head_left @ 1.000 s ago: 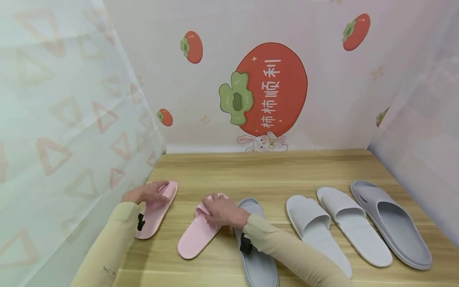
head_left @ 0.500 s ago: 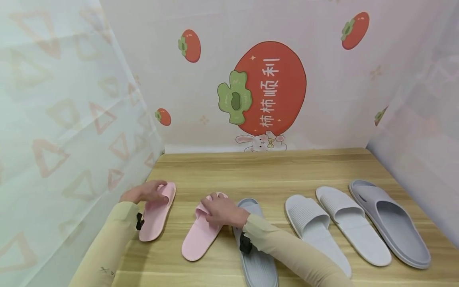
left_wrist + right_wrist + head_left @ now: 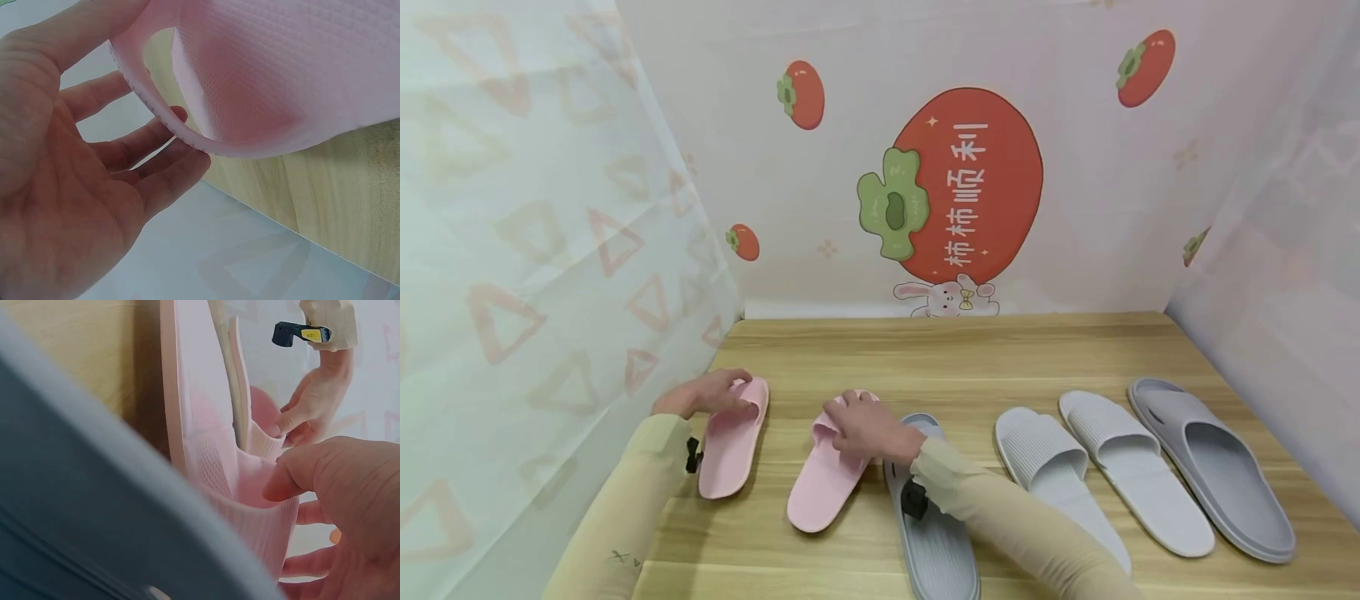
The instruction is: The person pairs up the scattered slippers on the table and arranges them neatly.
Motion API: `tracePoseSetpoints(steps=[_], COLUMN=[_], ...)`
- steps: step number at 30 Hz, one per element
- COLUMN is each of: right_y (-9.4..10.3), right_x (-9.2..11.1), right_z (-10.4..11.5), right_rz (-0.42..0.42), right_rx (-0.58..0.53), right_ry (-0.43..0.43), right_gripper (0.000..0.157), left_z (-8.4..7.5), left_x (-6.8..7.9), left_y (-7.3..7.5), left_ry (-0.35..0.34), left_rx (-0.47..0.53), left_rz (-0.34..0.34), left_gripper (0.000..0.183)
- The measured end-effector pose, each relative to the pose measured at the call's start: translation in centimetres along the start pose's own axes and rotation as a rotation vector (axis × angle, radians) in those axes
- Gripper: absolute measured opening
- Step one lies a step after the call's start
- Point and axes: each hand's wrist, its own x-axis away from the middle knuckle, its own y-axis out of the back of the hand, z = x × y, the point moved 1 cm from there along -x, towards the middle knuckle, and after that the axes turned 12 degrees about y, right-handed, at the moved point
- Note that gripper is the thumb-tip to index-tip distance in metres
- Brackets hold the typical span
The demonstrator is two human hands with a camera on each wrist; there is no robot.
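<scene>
Two pink slippers lie on the left part of the wooden board in the head view. My left hand [image 3: 711,392] pinches the strap of the left pink slipper [image 3: 730,454]; the left wrist view shows the thumb over the strap [image 3: 134,69] and fingertips at its edge. With my right hand [image 3: 872,427] I grip the other pink slipper [image 3: 823,487] by its strap, the thumb [image 3: 290,472] tucked in the foot opening and the fingers outside. A grey slipper [image 3: 936,542] lies under my right wrist, its upper part partly covered by the arm.
To the right lie two white ribbed slippers, one [image 3: 1037,442] partly behind my forearm and one [image 3: 1150,483] beside it. Another grey slipper [image 3: 1225,475] is farthest right. Printed cloth walls [image 3: 820,192] enclose the wooden board [image 3: 925,354] at the back and sides.
The heel ends of both pink slippers have moved right, so the left one stands straighter. The right pink slipper and hand have also moved slightly away from me. The other slippers look unmoved.
</scene>
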Motion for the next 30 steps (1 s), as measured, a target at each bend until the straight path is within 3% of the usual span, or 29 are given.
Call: tracePoseSetpoints(steps=[12,21,30], right_y=[1.0,1.0,1.2], right_x=[-0.7,-1.1,-1.5], right_z=[-0.7,-1.0,-1.3], right_rz=[-0.034,-0.042,-0.053], right_rx=[-0.009,-0.051,-0.081], right_ry=[0.009,0.023,0.02], right_gripper=[0.041,0.045,0.05], left_z=[-0.7,-1.1,-1.6], left_x=[-0.2,-0.5,-0.5], left_y=[0.1,0.4,0.5], left_ry=[-0.049,-0.051,-0.123], left_rx=[-0.008,0.003,0.037], left_rz=[-0.048,-0.037,-0.081], left_gripper=[0.072,0.075,0.074])
